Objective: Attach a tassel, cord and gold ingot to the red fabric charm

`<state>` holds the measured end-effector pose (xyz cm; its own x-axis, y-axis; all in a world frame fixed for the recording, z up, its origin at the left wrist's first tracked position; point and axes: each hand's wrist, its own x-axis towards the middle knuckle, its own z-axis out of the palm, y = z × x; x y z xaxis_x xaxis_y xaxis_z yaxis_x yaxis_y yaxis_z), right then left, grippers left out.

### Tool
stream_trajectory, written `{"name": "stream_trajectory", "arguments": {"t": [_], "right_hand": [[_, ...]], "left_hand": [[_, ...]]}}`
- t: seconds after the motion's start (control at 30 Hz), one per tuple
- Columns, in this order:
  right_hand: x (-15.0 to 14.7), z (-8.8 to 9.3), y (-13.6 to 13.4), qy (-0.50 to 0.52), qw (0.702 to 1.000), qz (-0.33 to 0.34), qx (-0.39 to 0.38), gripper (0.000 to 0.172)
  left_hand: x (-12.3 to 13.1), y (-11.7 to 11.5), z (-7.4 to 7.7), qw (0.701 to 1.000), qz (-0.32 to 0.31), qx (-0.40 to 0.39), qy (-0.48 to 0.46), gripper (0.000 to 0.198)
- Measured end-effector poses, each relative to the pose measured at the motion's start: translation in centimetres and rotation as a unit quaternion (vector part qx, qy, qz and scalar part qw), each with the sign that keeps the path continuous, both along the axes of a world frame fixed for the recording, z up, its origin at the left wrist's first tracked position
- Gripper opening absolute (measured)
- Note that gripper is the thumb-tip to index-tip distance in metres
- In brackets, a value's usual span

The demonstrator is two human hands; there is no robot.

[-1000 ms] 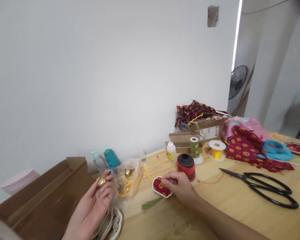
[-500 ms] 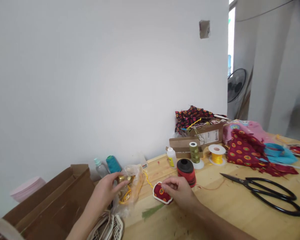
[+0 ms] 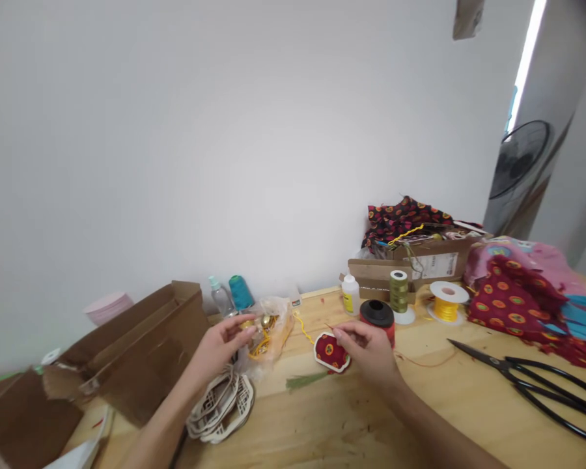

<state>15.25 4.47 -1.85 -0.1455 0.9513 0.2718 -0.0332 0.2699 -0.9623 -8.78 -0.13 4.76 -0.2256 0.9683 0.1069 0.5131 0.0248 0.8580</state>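
My left hand (image 3: 224, 344) curls thumb and fingers round a gold bell (image 3: 247, 324) at a clear plastic bag (image 3: 278, 329). Another gold bell (image 3: 266, 321) and yellow cord (image 3: 260, 348) show in the bag. My right hand (image 3: 371, 348) is pinched closed, with a thin red thread (image 3: 328, 326) poking out past its fingertips. Right under those fingertips is a white-edged ornament (image 3: 331, 352) covered in dark red patterned fabric. Yellow cord (image 3: 303, 327) runs from its top and a green tassel (image 3: 305, 380) lies below it. Whether the fingers touch the ornament is unclear.
Black-handled scissors (image 3: 522, 374) lie at right. Behind my right hand stand a red thread spool (image 3: 377, 316), a glue bottle (image 3: 350, 294), an olive spool (image 3: 398, 293) and a yellow cord spool (image 3: 446, 306). Lattice pieces (image 3: 222, 407) and a cardboard box (image 3: 141, 352) are at left.
The view has swung left and down, showing more of the boxes at left. A red thread end now shows at my right fingertips, which sit nearer the ornament's upper edge.
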Motion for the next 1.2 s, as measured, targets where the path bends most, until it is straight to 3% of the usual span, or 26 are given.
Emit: {"name": "stream_trajectory", "arguments": {"t": [0.07, 0.3, 0.4, 0.53, 0.63, 0.7, 0.9, 1.0, 1.1, 1.2], "right_hand": [[-0.1, -0.2, 0.0, 0.0, 1.0, 0.005, -0.012, 0.028], [-0.3, -0.8, 0.3, -0.004, 1.0, 0.017, -0.007, 0.025], [-0.3, -0.7, 0.3, -0.012, 1.0, 0.019, -0.002, 0.023], [-0.4, -0.8, 0.1, -0.02, 0.999, 0.027, -0.003, 0.02], [-0.4, -0.7, -0.2, -0.032, 0.999, 0.038, -0.002, 0.017], [-0.3, -0.6, -0.3, -0.046, 0.998, 0.048, 0.01, 0.016], [-0.2, -0.4, -0.5, -0.055, 0.997, 0.048, 0.002, 0.016], [-0.4, -0.5, -0.5, -0.043, 0.998, 0.05, -0.001, 0.017], [-0.4, -0.6, -0.5, -0.043, 0.997, 0.055, 0.011, 0.018], [-0.4, -0.9, -0.3, -0.043, 0.998, 0.048, 0.019, 0.019]], "left_hand": [[2.1, -0.4, -1.2, 0.992, -0.014, -0.008, -0.122, 0.036], [8.2, -0.1, -6.5, 0.949, -0.095, -0.022, -0.298, 0.033], [8.6, -0.1, -7.3, 0.912, -0.084, -0.043, -0.399, 0.03], [7.4, -0.6, -7.2, 0.854, -0.079, -0.053, -0.512, 0.026], [6.6, -0.8, -6.9, 0.851, -0.125, -0.064, -0.506, 0.023], [6.3, -0.9, -6.8, 0.876, -0.147, -0.078, -0.453, 0.023], [5.0, -1.9, -5.3, 0.964, -0.166, -0.092, -0.184, 0.026], [4.4, -3.5, -5.0, 0.978, -0.161, -0.115, -0.062, 0.025], [4.8, -5.4, -5.6, 0.96, -0.19, -0.151, -0.138, 0.027], [6.0, -6.6, -5.5, 0.92, -0.23, -0.182, -0.26, 0.019]]}}
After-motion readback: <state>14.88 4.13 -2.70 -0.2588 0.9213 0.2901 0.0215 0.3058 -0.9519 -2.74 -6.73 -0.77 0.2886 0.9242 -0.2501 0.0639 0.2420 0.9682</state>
